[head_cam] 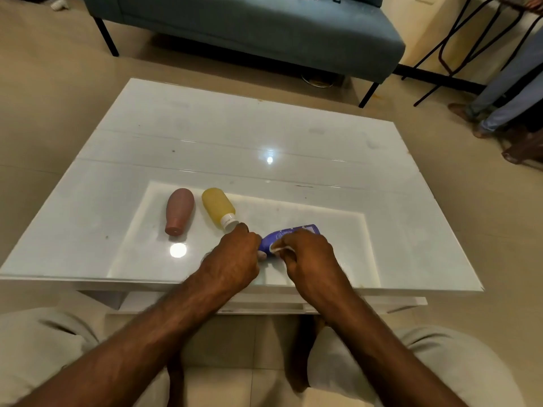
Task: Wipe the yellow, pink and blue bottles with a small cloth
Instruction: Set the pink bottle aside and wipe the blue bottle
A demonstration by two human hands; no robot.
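Beige tile floor (53, 113) all round. Grey-blue sofa (264, 33) on black legs stands at the far side, beyond the table. White glossy tabletop (235, 136) fills the middle; we note two lamp glares on it and a paler rectangular panel (323, 227) at its near edge. Far right: a second person's legs (511, 89) in light trousers, feet on the floor, beside a black metal frame (452, 45). Our own knees in pale trousers (44, 348) sit at the near corners.

Our left hand (232, 259) and right hand (308, 257) meet over the near part of the panel, right of centre. Left fingers (249, 240) are curled round the near-left end of the blue bottle (274, 239); its far end pokes out to the right, past the right hand. We cannot tell whether it touches the glass. Right fingers (293, 239) pinch a small white cloth (279, 248) against the bottle's side.

Pink bottle (179, 211) lies on its side at the left of the panel, cap toward us. Yellow bottle (218, 208) lies just beside it on the right, not touching, its white cap (229, 222) angled near-right, close by the left hand's knuckles.
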